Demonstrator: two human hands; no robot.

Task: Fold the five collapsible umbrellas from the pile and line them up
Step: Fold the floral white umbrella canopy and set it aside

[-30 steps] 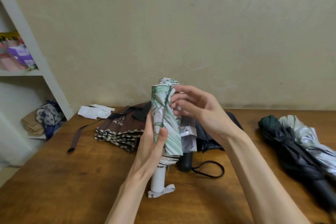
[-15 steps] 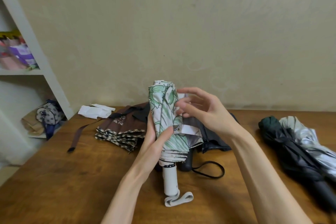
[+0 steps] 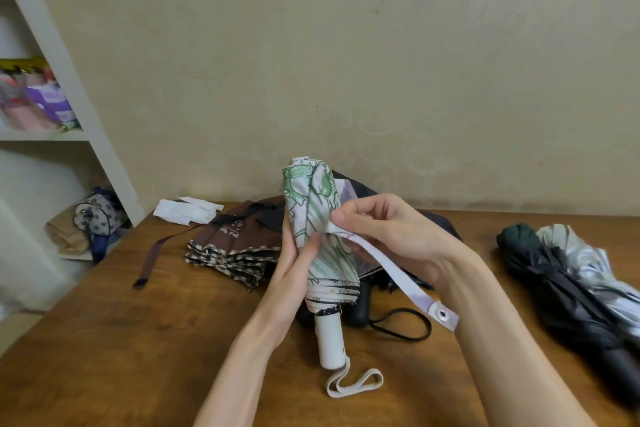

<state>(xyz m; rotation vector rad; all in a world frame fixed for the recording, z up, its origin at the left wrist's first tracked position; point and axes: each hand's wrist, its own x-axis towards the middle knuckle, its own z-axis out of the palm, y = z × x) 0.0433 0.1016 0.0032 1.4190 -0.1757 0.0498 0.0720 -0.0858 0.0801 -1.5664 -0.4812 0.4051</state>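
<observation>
- Head view gives me a flowered umbrella (image 3: 320, 218) held nearly upright above the wooden table (image 3: 138, 340), top end up, its green and white cloth gathered into a roll
- I see the left hand (image 3: 294, 263) wrapped round the left side of the roll, thumb pressed flat on the front of the cloth
- The right hand (image 3: 391, 236) pinches the closing strap (image 3: 398, 274) close to where it joins the cloth; the other fingers curl behind it
- That strap runs loose, slanting down to the right, with a metal snap (image 3: 441, 314) near its free end, not fastened to anything
- The white handle (image 3: 330, 340) points down towards the table, and its pale wrist loop (image 3: 353, 383) lies on the wood; I cannot tell whether the handle's end touches the table
- Just behind the hands lies a black umbrella (image 3: 360, 305) with a thin black cord (image 3: 401, 326) looped on the table, mostly hidden from me
- To the left of it lies a brown umbrella (image 3: 235, 246), flat and unrolled, its brown strap (image 3: 159, 256) trailing towards the table's left edge
- Well apart on the right, a dark green umbrella (image 3: 554, 281) and a silver umbrella (image 3: 588, 260) lie side by side, touching
- A white folded cloth or paper (image 3: 188, 211) sits near the wall at the back left
- Beyond the table's left end stands a white shelf (image 3: 69, 80) with a spotted bag (image 3: 97, 218) on its lower level
</observation>
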